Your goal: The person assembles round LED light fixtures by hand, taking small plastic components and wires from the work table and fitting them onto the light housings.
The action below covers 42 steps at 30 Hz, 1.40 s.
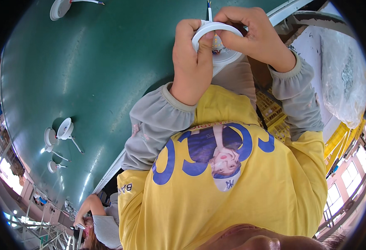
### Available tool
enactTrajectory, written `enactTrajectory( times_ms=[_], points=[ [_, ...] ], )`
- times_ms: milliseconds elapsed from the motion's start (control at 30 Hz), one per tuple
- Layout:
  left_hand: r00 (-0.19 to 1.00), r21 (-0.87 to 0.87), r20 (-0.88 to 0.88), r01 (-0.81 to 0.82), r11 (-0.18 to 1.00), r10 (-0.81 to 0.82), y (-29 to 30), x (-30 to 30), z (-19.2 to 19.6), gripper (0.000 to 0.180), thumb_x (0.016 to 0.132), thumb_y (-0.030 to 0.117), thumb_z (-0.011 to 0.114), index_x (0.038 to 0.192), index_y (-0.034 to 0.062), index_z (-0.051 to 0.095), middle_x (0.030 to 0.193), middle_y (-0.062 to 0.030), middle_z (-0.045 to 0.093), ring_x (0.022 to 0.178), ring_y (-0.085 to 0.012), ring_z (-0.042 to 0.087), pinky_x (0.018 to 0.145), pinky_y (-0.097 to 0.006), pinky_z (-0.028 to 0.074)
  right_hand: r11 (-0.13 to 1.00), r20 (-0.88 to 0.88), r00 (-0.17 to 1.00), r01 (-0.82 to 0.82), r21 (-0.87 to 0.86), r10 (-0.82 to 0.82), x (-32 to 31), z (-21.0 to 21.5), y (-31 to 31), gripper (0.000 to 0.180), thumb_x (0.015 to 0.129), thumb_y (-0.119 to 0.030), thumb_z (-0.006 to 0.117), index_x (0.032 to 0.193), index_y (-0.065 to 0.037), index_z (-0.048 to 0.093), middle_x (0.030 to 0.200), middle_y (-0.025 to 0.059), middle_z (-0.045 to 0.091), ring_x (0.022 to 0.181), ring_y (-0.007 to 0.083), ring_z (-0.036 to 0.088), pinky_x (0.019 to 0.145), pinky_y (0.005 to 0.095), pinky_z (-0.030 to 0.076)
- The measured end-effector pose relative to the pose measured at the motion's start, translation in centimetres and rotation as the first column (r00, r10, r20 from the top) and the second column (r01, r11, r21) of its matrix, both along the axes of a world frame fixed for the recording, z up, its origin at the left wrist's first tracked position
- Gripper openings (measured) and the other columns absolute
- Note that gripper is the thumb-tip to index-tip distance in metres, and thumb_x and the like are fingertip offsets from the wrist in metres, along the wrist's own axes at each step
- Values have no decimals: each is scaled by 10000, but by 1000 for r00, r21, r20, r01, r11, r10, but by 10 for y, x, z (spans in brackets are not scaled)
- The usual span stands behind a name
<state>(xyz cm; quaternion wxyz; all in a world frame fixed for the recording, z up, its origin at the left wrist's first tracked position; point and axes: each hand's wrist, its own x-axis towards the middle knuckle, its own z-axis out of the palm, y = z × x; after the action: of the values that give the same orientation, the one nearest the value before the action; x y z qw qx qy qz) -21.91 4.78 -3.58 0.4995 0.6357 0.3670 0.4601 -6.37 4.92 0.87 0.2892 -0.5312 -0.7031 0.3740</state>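
Observation:
Both hands hold a white round LED downlight (pixel 228 57) above the near edge of the green table. My left hand (pixel 190 62) is closed on its left side, the thumb pressed inside the rim. My right hand (pixel 253 35) grips the far right part of the rim, with its fingertips partly hidden behind it and inside it. A board with small yellowish LEDs (pixel 216 41) shows within the cup. From the far side a short white cable (pixel 210 14) sticks out, its bare wire ends pointing away from me.
The green table (pixel 95 62) stretches to the left. One white lamp (pixel 60 9) lies at its far end; several more, including an upturned one (pixel 65 128), lie at left. A co-worker (pixel 106 225) sits lower left. Yellow crates (pixel 278 125) and a clear plastic bag (pixel 344 79) are at right.

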Motion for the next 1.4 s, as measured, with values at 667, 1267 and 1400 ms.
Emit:
enactTrajectory(
  times_ms=[667, 1267, 1400],
  points=[
    [999, -119, 39, -13, 993, 18, 0, -4, 3, 219, 896, 222, 517, 953, 10, 509, 831, -34, 553, 753, -89, 494, 675, -221, 411, 1000, -101, 995, 16, 16, -15, -2, 9, -3, 178, 704, -168, 659, 764, -22, 579, 558, 59, 501, 470, 110, 428, 432, 255, 325],
    [990, -124, 129, 82, 989, -66, 0, -15, -2, 163, 881, 153, 538, 959, 17, 492, 830, -44, 532, 739, -95, 490, 662, -226, 420, 1000, -68, 998, -14, -4, 14, -6, 4, -4, 132, 695, -122, 617, 763, -31, 550, 555, 45, 451, 463, 108, 406, 422, 253, 293],
    [994, -84, 91, 73, 994, -66, 0, -17, -4, 168, 882, 160, 541, 955, 16, 495, 834, -42, 533, 744, -91, 490, 661, -222, 420, 997, -114, 993, -29, -67, 22, -6, 6, -5, 127, 702, -120, 616, 760, -29, 548, 550, 33, 447, 470, 89, 399, 421, 252, 288]
  ],
)
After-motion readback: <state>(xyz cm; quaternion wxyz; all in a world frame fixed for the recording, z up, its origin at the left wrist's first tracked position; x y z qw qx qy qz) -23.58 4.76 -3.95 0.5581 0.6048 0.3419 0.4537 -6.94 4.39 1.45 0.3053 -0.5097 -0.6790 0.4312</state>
